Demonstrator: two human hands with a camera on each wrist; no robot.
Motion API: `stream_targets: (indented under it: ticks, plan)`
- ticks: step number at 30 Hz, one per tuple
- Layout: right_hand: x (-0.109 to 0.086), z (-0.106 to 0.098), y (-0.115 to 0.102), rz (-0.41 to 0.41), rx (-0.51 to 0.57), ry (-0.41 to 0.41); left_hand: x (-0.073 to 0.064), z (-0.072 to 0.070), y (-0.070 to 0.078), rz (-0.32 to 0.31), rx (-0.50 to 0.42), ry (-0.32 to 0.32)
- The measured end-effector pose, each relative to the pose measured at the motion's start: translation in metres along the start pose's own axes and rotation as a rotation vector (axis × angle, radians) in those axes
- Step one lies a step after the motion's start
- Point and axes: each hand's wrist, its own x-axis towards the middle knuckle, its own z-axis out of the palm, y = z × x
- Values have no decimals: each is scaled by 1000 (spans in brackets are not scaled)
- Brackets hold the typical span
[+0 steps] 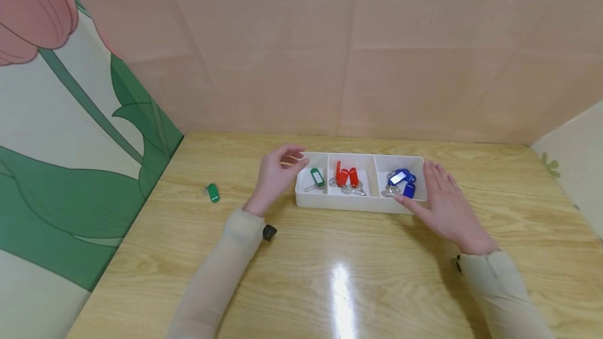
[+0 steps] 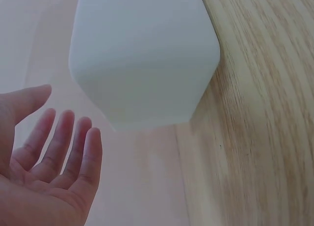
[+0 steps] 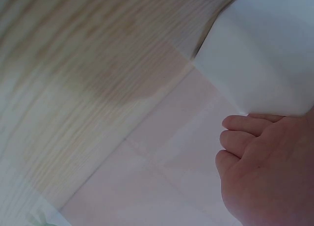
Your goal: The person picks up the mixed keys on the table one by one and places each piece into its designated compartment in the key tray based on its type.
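A white three-part tray (image 1: 348, 203) stands on the table. A key with a green tag (image 1: 317, 177) lies in its left compartment, keys with red tags (image 1: 343, 177) in the middle, and keys with blue tags (image 1: 410, 189) in the right one. My left hand (image 1: 279, 176) is by the tray's left end, fingers loosely bent and nothing between them; the left wrist view shows it apart from the wall. Along the right end lie the straight fingers of my right hand (image 1: 445, 204), its thumb reaching over the front corner.
Another key with a green tag (image 1: 213, 193) lies on the table (image 1: 301, 276), left of my left hand. A pink-beige panelled wall (image 1: 348, 67) rises behind the table, and a wall with a painted flower (image 1: 85, 98) borders its left side.
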Motion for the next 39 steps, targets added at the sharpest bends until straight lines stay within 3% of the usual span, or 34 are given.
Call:
stream_targets:
  ticks: [25, 33, 39]
  plan:
    - [0, 0, 1, -7, -11, 6, -17, -13, 0, 7, 4, 8]
    - [0, 0, 1, -6, -15, 3, -21, -17, 0, 36, -1, 3]
    - [0, 0, 0, -6, -14, 9, -26, -20, 1, 15, 3, -4]
